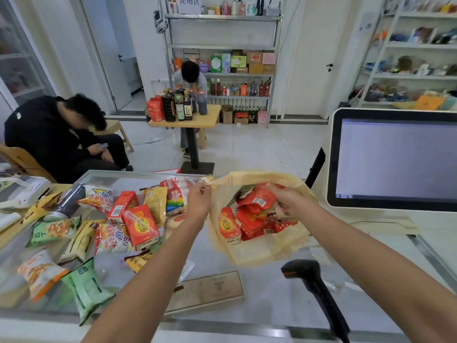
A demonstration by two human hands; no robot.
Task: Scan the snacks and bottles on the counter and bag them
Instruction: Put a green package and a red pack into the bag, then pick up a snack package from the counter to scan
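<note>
walls [304, 58] were white | floor [259, 149] was pale glossy tile | metal shelving rack [222, 17] stood against the far wall | small wooden table [210, 117] on a black pedestal stood before it | white door [319, 45] was shut, right of the rack | white shelf unit [420, 45] lined the right side | far left, blurred, possibly a glass-fronted cabinet [17, 58]

The black scanner [311, 280] at 5 o'clock runs off the bottom edge, so the end of its handle cannot be seen. The screen [395, 159] at 3 o'clock is cut by the right edge. The orange and white snack pack [37, 273] at 8 o'clock is too blurry to read. Inside the yellow bag [259, 248], the right hand [289, 199] has blurry fingertips, and the bag wall hides the bottoms of the red boxes [228, 227].
</note>
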